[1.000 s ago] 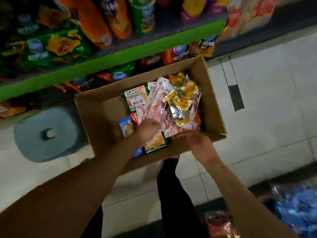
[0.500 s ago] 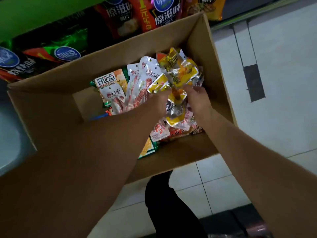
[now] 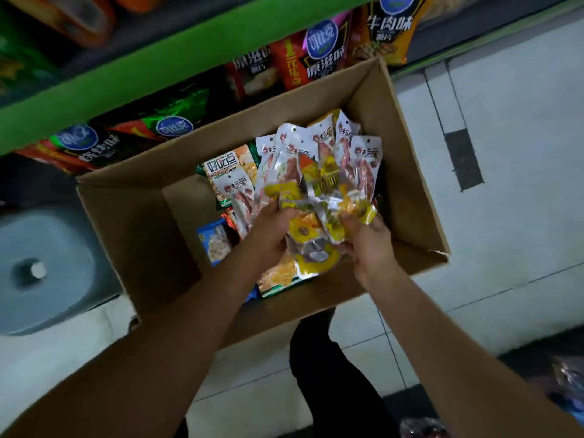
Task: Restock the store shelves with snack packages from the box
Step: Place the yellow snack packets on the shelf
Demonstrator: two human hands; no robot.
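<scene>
The shelf [image 3: 132, 74], edged in green, runs across the far side of the scene, its lower tier stocked with chip bags [image 3: 319, 55] standing just behind the box. The box [image 3: 407, 172] sits open on the pale floor, its far wall close against that lower tier and its near wall toward the person's legs. A grey round thing [image 3: 41, 267] lies on the floor to the left of the box; I cannot tell what it is.

Inside the box, the loose snacks crowd the right half, with a blue pack [image 3: 215, 241] and a white-labelled pack [image 3: 224, 169] lying flat on the left side of the pile. The bundle [image 3: 319, 184] of silver and yellow packets is raised above the rest, fanned out with its long axis running from the hands away toward the shelf, tops pointing far.

Both hands are together at the near end of that bundle. The left hand [image 3: 271, 229] grips it from the left, the right hand [image 3: 369, 238] from the right, fingers curled into the foil. Neither is nearer; they share the load evenly.

By my reckoning, the shelf lies straight ahead and above the hands, so the lift should go up and away, clear of the far wall. Slippery packets may slide from the fan.
</scene>
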